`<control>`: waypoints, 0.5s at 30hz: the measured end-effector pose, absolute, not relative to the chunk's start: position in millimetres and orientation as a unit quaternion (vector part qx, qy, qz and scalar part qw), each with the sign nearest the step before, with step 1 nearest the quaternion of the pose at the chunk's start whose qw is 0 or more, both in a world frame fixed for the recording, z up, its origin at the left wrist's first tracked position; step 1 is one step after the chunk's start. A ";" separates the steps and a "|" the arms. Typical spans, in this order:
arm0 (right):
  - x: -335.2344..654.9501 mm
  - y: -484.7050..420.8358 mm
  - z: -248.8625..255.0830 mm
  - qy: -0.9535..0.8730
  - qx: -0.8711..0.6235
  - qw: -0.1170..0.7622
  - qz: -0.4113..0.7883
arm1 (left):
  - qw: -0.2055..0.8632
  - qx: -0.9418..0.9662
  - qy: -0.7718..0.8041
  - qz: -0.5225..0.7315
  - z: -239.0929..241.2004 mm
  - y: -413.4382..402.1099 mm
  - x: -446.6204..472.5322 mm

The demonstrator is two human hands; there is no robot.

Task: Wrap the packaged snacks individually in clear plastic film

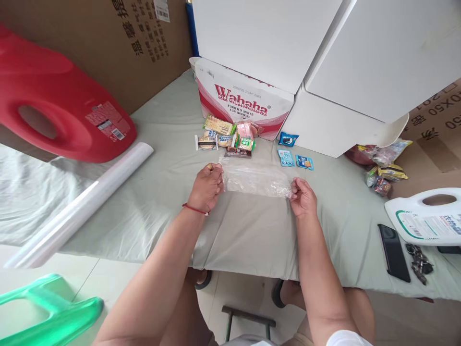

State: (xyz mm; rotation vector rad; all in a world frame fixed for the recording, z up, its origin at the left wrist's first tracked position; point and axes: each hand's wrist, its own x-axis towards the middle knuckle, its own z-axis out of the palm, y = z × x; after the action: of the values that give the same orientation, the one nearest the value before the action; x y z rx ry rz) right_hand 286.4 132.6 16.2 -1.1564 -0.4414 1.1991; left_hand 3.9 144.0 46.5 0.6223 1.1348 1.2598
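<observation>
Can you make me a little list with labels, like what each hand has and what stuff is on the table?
Left hand: pinches the left end of the clear plastic bag
Right hand: pinches the bag's right end
Bag: lies stretched out on the grey-green cloth
Behind bag: pile of snack packets, three blue packets to their right, Wahaha box
Left side: red jug, roll of clear film
Right side: black phone, keys, white jug
</observation>
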 end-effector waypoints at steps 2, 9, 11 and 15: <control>289.2 132.3 16.5 -0.199 -0.523 0.637 0.530 | 0.609 0.277 0.519 0.532 44.4 146.7 -6.6; 276.1 128.1 20.0 -0.289 -0.584 0.620 0.438 | 0.417 0.339 0.642 0.547 28.8 157.0 -19.8; 270.3 122.4 26.2 -0.313 -0.581 0.646 0.383 | 0.329 0.335 0.665 0.581 29.7 158.9 -20.8; 258.5 93.7 49.0 -0.481 -0.557 0.624 0.261 | 0.346 0.345 0.589 0.643 41.0 152.8 -12.5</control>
State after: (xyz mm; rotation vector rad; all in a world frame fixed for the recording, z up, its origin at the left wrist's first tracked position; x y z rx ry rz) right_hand 258.5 93.7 49.0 -1.2794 -1.1041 0.6000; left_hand -12.5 152.8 41.0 0.8954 1.5286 1.6691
